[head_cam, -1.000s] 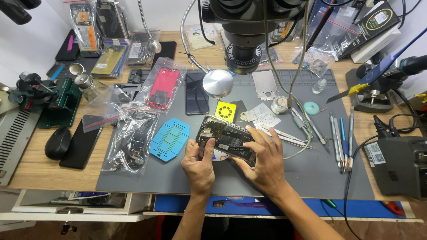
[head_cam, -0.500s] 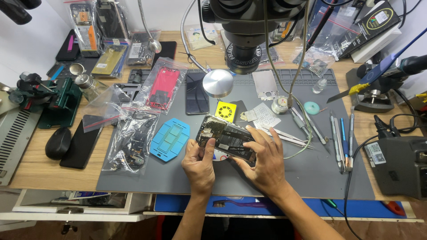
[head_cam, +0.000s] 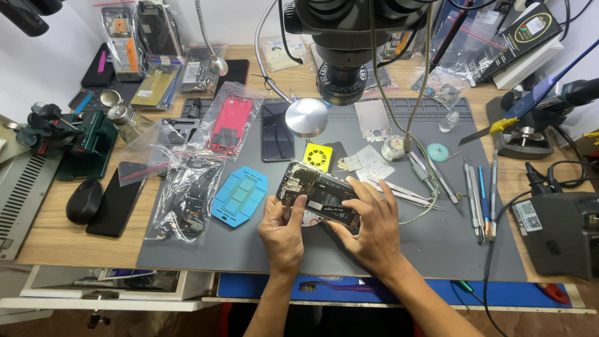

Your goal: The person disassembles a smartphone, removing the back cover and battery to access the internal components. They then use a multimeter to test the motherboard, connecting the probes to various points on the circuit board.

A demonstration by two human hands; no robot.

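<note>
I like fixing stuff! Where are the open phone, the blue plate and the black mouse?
open phone (head_cam: 318, 195), head view, its exposed middle.
blue plate (head_cam: 240, 195), head view, its centre.
black mouse (head_cam: 83, 201), head view, its top.

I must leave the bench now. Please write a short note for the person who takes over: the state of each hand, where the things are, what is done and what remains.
Left hand: holds the near-left end of the opened phone, thumb on its inner side.
Right hand: holds the phone's right side, fingers over its edge.
Phone: raised slightly above the grey mat, back cover off, inner parts exposed.
Nearby: blue fixture plate to the left, tweezers and screwdrivers to the right.
Done: phone is open.
Left: not reassembled; no tool in either hand.
</note>
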